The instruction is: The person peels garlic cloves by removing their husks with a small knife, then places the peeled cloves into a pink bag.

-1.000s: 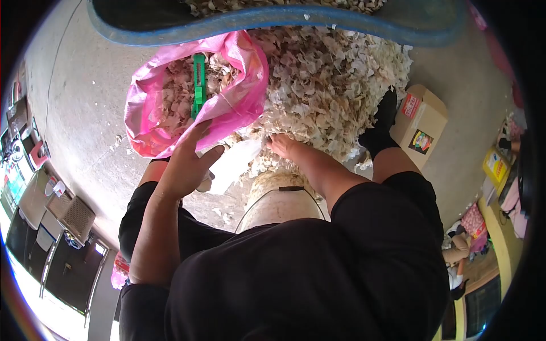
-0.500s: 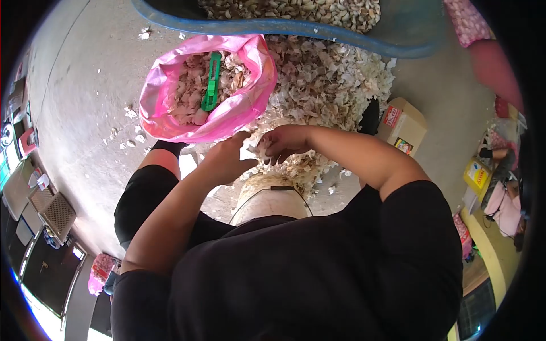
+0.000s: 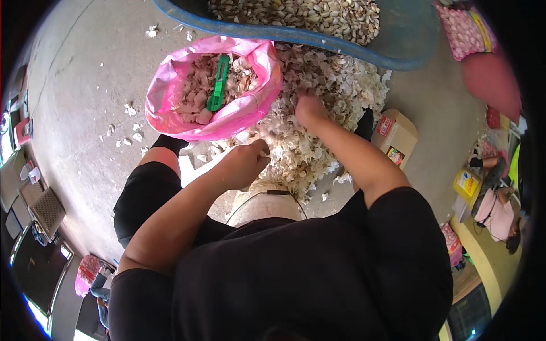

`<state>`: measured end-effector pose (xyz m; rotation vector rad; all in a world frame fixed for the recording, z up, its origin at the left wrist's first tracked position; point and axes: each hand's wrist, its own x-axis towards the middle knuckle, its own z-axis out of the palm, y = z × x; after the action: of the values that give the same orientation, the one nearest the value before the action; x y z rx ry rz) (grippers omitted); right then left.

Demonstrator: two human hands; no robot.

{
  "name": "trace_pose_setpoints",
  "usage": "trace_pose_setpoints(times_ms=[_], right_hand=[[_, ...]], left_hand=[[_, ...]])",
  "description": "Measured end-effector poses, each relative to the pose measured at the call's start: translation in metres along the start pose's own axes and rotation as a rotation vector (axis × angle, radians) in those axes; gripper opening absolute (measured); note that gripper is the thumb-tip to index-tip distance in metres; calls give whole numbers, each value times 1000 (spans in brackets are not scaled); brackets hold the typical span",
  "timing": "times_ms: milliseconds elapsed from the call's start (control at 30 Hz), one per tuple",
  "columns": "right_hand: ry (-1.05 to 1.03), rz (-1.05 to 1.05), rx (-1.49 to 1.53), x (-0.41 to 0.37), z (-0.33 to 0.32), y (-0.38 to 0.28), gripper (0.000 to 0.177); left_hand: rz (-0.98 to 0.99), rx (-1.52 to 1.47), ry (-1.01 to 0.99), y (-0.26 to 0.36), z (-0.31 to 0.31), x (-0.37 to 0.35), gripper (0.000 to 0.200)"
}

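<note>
My left hand [image 3: 245,165] is closed in front of the pink sack, above the white bucket [image 3: 264,206] between my legs. A small pale bit shows at its fingertips, too small to name. My right hand [image 3: 311,109] reaches over the heap of papery garlic skins [image 3: 350,85]; its fingers are smeared by motion. The open pink sack [image 3: 267,96] stands to the left, filled with garlic and loose skins. On top of that filling lies a green utility knife [image 3: 219,82], touched by neither hand.
A blue tub [image 3: 392,59] of garlic cloves [image 3: 307,20] stands beyond the heap. To the right are a cardboard box [image 3: 401,136], a filled net sack [image 3: 463,31] and a yellow container [image 3: 467,183]. Another person [image 3: 497,210] is at the far right. Skin scraps dot the floor.
My right hand has left its place beside the left hand and moved forward and right over the skins. My left hand has curled closed and shifted slightly toward me.
</note>
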<state>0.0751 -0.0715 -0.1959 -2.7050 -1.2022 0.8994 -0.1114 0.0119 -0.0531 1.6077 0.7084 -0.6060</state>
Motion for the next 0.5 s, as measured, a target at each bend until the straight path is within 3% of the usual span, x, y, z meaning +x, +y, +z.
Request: trace_pose_setpoints(times_ms=[33,100,233,333,433,500], right_hand=[[-26,27,-9,12,10,4,24],[-78,70,-28,43,35,13,26],[-85,15,185,64,29,31,36],[-358,259,885,62,-3,41,41],[-351,252,970,43,-48,37,40],[-504,159,1188,13,-95,26,33]], left_hand=[[-79,-25,-50,9,-4,-3,18],[85,50,-4,-2,-2,-2,19],[52,39,1,11,-11,-5,21],[107,111,55,13,-11,-5,21],[142,114,75,22,-14,-5,20],[203,33,81,30,-18,-5,21]])
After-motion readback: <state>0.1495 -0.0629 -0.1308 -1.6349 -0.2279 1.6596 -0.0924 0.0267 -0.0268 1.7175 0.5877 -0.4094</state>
